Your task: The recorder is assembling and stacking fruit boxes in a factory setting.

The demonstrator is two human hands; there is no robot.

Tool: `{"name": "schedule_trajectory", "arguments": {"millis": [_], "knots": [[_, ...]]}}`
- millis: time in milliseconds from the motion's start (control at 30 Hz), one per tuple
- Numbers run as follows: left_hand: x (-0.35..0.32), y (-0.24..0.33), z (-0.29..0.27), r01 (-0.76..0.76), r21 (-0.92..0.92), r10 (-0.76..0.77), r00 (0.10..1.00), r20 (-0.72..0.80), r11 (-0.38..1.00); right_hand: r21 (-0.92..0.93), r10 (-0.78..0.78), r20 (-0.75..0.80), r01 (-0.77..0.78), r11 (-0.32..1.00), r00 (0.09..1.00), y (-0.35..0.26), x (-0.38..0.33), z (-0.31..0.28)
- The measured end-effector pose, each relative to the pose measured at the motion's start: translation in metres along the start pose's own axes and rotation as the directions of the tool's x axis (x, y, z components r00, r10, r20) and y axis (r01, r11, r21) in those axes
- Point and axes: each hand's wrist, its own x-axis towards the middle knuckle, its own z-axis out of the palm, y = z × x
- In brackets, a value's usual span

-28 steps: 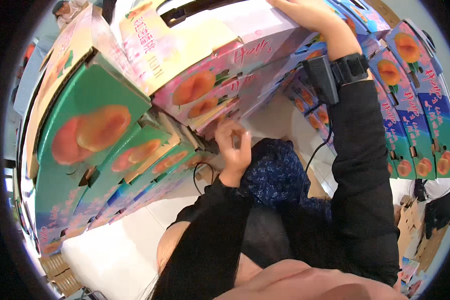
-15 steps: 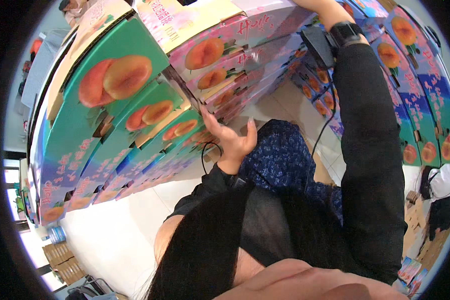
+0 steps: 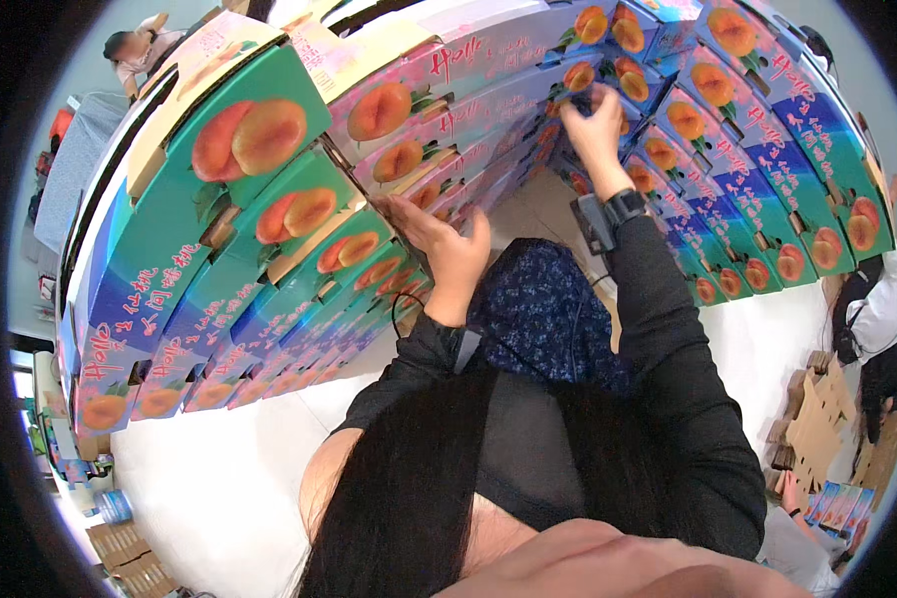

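Note:
Tall stacks of colourful cartons printed with peaches rise in front of me, a green and blue stack [image 3: 269,229] on the left and a blue and pink stack [image 3: 757,149] on the right. My left hand [image 3: 439,239] lies flat, fingers spread, against the pink carton ends of the left stack. My right hand [image 3: 593,125] reaches up with curled fingers on the edge of a peach carton [image 3: 608,70] where the stacks meet. A black device [image 3: 603,214] is strapped at that wrist.
A person [image 3: 877,319] stands at the right beside flat brown cardboard pieces [image 3: 817,424]. Another person [image 3: 135,45] is at the top left behind the stack. A water bottle [image 3: 115,506] and folded cardboard [image 3: 130,563] lie on the white floor [image 3: 209,478] at lower left.
My right hand came down from the top carton to a lower carton edge. My left hand slid up along the left stack. The view tilted upward.

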Motion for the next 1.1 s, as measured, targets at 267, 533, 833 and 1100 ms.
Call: {"name": "schedule_trajectory", "arguments": {"millis": [267,533,833,1100], "knots": [[-0.002,0.003,0.001,0.041,-0.037,-0.044,0.994,-0.098,0.998,0.056,0.061,0.074,-0.065,0.996,0.995,0.018,0.014,0.015],[-0.002,0.006,-0.002,0.029,-0.098,-0.034,0.998,-0.057,0.995,0.044,-0.062,0.338,0.05,0.998,0.939,0.012,0.038,0.014],[-0.007,-0.003,0.008,-0.039,-0.052,0.031,0.989,-0.143,0.998,-0.006,-0.272,0.243,0.282,0.959,0.931,-0.004,0.049,-0.002],[-0.032,-0.008,0.02,-0.02,-0.085,0.018,1.0,-0.025,0.996,-0.006,-0.154,0.257,0.161,0.987,0.954,-0.013,0.039,0.0]]}}
